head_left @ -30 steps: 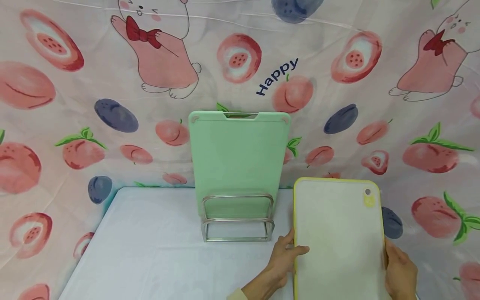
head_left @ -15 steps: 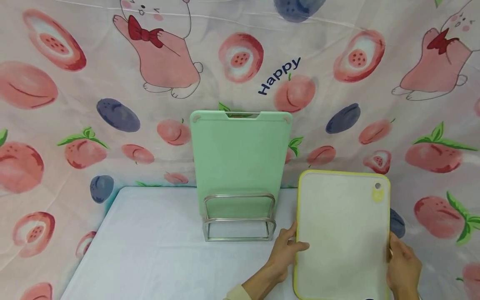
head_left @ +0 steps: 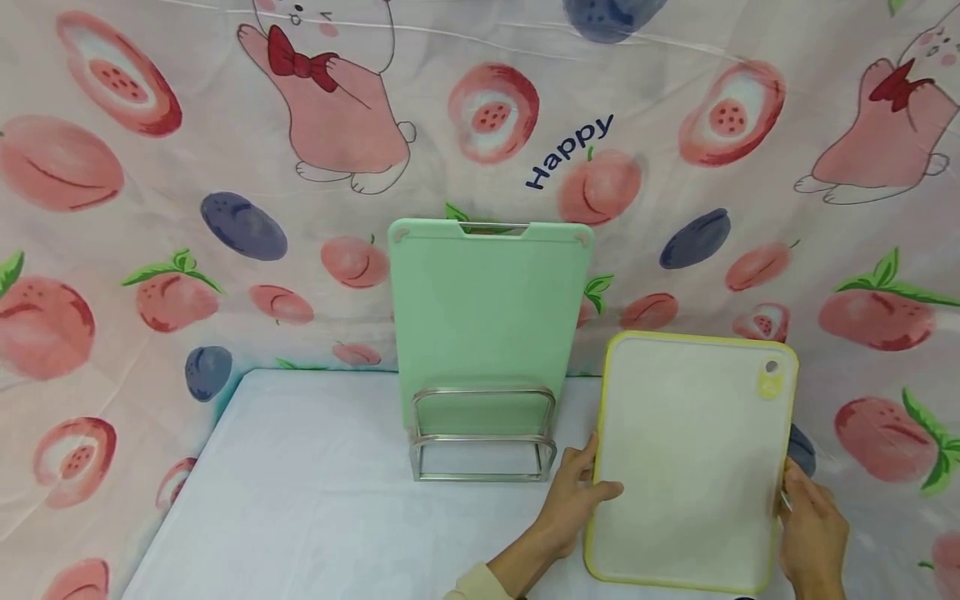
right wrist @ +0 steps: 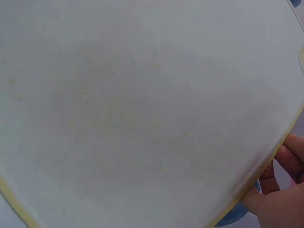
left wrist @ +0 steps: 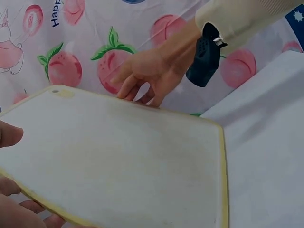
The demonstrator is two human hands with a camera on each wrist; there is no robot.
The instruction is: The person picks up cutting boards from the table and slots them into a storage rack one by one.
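Both hands hold a white cutting board [head_left: 693, 467] with a yellow rim and a hole in its upper right corner, raised upright and tilted slightly. My left hand [head_left: 573, 500] grips its left edge, thumb across the front face and fingers behind. On the opposite edge, my right hand [head_left: 813, 525] pinches the rim; the left wrist view shows that right hand [left wrist: 149, 71] with fingertips at the yellow edge. To the left, a green cutting board [head_left: 487, 317] stands upright in a metal rack [head_left: 480, 479], whose front wire loops show before it.
The rack rests on a table with a white cloth [head_left: 315, 483], which stretches off to the left. Behind it hangs a fabric backdrop [head_left: 660, 100] printed with peaches and rabbits. A dark band [left wrist: 204, 59] circles the right wrist.
The white cutting board has risen and shifted a little right, so its lower edge now shows. Both hands moved with it; the green board stays in the rack.
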